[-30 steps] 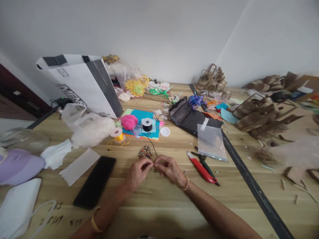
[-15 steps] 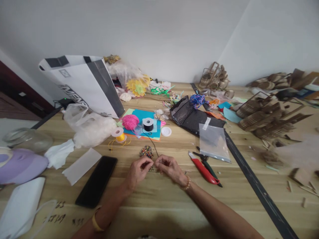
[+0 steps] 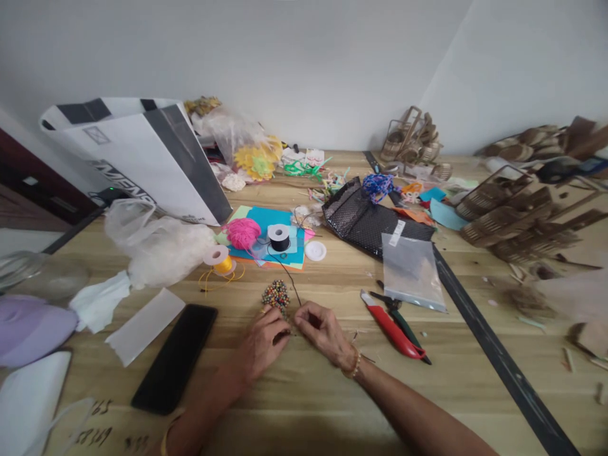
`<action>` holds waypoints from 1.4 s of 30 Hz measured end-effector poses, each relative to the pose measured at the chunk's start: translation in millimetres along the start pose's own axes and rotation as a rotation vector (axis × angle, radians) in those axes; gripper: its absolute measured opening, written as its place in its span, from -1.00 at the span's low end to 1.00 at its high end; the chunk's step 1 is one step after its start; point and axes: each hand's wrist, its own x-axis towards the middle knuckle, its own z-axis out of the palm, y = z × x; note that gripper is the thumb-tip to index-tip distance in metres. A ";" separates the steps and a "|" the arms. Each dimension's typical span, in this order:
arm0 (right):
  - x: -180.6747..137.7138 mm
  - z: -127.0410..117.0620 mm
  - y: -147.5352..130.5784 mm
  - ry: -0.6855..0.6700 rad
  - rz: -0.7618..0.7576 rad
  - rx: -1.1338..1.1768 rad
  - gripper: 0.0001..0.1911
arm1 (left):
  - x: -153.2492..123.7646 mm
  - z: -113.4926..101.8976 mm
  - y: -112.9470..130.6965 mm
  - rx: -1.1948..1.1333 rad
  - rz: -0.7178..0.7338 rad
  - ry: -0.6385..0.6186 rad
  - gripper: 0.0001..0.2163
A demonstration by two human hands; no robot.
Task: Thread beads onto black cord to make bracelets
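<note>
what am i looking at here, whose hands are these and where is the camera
No machine here: these are a person's own two bare hands, seen from a camera worn on their head, looking forward and down, so the arms enter from the bottom edge. The left hand has its fingertips at a small pile of multicoloured beads. The right hand seems to pinch a thin black thread that runs back to a black spool. On the wooden table also lie a flat black phone, red-handled pliers, a clear plastic zip bag, a pink ball of yarn and a white paper bag.
</note>
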 end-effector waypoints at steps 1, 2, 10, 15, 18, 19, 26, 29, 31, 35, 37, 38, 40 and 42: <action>0.2 0.1 0.4 0.001 0.007 0.013 -0.78 | -0.6 1.8 0.3 0.030 0.006 -0.004 -0.92; 0.4 0.1 0.6 0.001 0.013 0.028 -0.78 | -1.1 3.5 0.4 0.054 0.014 -0.005 -0.91; 3.2 -0.8 -2.8 0.006 0.047 0.108 -0.72 | 0.1 9.0 -1.8 -0.088 -0.023 0.094 -0.85; 3.7 -2.2 -4.9 0.008 0.072 0.189 -0.69 | 6.0 0.9 -2.3 -0.592 -0.393 0.170 -0.91; 2.5 -2.3 -5.8 0.031 0.020 0.180 -0.70 | 9.9 -3.3 -3.2 -0.905 -0.622 0.155 -0.84; 1.8 -2.1 -6.3 0.040 -0.018 0.159 -0.71 | 11.0 -3.6 -3.6 -0.990 -0.661 0.158 -0.82; -2.2 -0.8 -8.9 0.021 -0.284 -0.033 -0.77 | 13.6 0.4 -5.0 -1.322 -0.738 0.139 -0.73; -1.8 -1.0 -8.7 0.024 -0.302 -0.031 -0.77 | 13.3 0.5 -5.1 -1.333 -0.734 0.123 -0.74; -1.6 -1.3 -8.7 0.017 -0.299 -0.023 -0.77 | 13.3 0.4 -5.1 -1.319 -0.733 0.120 -0.74; -2.0 -1.6 -9.1 0.002 -0.279 -0.014 -0.77 | 14.2 0.0 -4.3 -1.328 -0.750 0.132 -0.71; -2.2 -1.6 -9.2 0.002 -0.276 -0.015 -0.76 | 14.5 -0.4 -3.5 -1.338 -0.758 0.139 -0.71; -2.3 -1.5 -9.3 0.000 -0.275 -0.017 -0.76 | 14.5 -0.6 -3.1 -1.339 -0.761 0.140 -0.71; -2.2 -1.4 -9.5 -0.004 -0.280 -0.022 -0.77 | 14.4 -0.9 -2.6 -1.326 -0.762 0.137 -0.72; -2.0 -1.3 -9.8 -0.008 -0.290 -0.021 -0.78 | 13.9 -0.9 -2.5 -1.305 -0.754 0.131 -0.72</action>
